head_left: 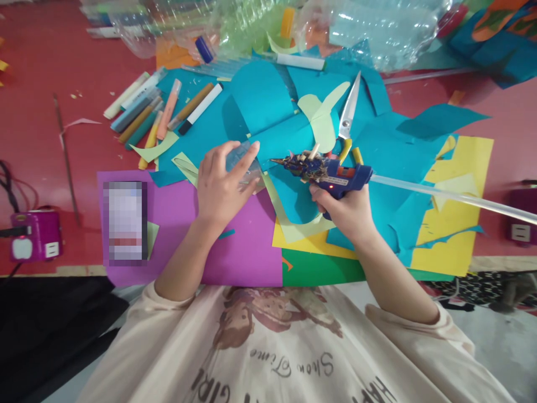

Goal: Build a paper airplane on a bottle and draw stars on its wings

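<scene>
My right hand [346, 212] grips a blue glue gun [331, 170] by its handle, its nozzle pointing left. A long clear glue stick [453, 197] juts out of its back to the right. My left hand [222, 187] holds a small clear plastic piece [245, 162] against the paper, just left of the nozzle tip, fingers curled round it. Both hands hover over teal paper sheets [268, 112] with a pale green cut-out [321, 115] lying on them.
Scissors [348, 115] lie beyond the glue gun. Several markers [159, 109] are fanned out at the upper left. Purple [176, 224], yellow [461, 168] and green [319, 268] paper cover the red floor. Clear plastic bottles [377, 28] lie at the top. A phone [125, 221] rests on the purple sheet; power sockets [36, 235] sit left.
</scene>
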The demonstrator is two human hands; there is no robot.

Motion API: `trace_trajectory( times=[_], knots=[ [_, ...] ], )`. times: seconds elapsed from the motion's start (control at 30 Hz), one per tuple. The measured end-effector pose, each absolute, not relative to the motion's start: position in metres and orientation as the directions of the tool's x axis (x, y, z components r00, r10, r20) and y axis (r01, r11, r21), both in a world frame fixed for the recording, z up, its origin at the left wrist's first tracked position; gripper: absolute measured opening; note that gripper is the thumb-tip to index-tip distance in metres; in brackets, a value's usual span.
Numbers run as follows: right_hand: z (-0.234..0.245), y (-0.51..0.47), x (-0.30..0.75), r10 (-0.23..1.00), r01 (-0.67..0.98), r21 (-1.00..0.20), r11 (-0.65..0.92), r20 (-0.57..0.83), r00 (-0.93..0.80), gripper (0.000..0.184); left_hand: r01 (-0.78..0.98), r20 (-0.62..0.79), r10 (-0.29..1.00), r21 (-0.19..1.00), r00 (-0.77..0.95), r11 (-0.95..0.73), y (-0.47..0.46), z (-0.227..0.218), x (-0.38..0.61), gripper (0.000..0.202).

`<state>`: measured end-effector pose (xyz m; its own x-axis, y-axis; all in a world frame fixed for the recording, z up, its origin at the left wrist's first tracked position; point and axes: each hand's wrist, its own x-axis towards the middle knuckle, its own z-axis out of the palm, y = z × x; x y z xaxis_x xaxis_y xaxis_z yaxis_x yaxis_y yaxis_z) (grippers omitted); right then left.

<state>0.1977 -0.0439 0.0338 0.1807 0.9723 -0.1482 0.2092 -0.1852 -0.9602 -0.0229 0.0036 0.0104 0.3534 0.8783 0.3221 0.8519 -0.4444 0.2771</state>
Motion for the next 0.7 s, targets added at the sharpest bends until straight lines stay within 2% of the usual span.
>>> trace_trajectory(
  times=[0.7],
  knots=[
    [0.0305, -0.0486, 0.2079, 0.917, 0.226, -0.931, -0.286, -0.197, 0.348, 0.016, 0.846, 0.296, 0.872, 0.260, 0.390, -0.466, 0.0041, 0.0124, -0.0237, 0.048]
  ],
)
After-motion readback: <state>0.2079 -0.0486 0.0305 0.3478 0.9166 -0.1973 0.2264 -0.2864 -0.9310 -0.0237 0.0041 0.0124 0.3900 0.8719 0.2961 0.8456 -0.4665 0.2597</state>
